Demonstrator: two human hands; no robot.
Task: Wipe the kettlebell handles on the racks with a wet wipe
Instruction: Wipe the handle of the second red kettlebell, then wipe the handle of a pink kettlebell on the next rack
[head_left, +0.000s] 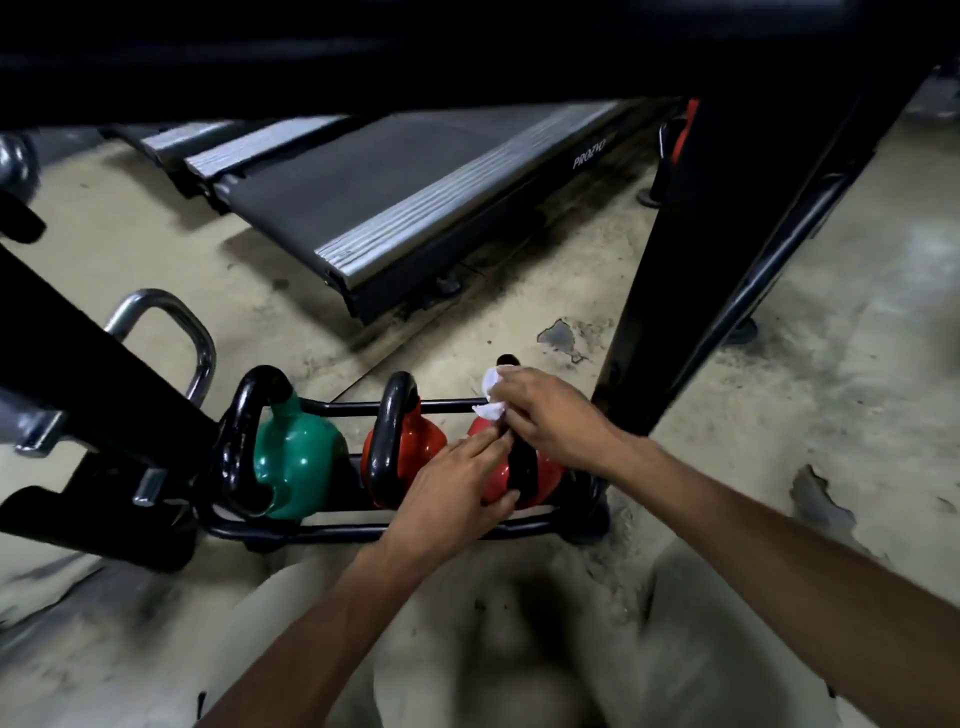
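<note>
A low black rack (322, 530) on the floor carries three kettlebells with black handles: a green one (296, 457), an orange-red one (421, 441) and a red one (545, 467) at the right. My right hand (550, 415) holds a white wet wipe (491, 397) wrapped round the upper part of the red kettlebell's handle. My left hand (457, 483) rests on the red kettlebell's body, fingers stretched toward the handle and thumb round its near side. The hands hide most of that handle.
A treadmill deck (395, 197) lies on the floor behind the rack. A thick black machine post (691, 260) rises just right of the rack. Black frame parts and a chrome handle (171, 332) crowd the left side. My knees are below.
</note>
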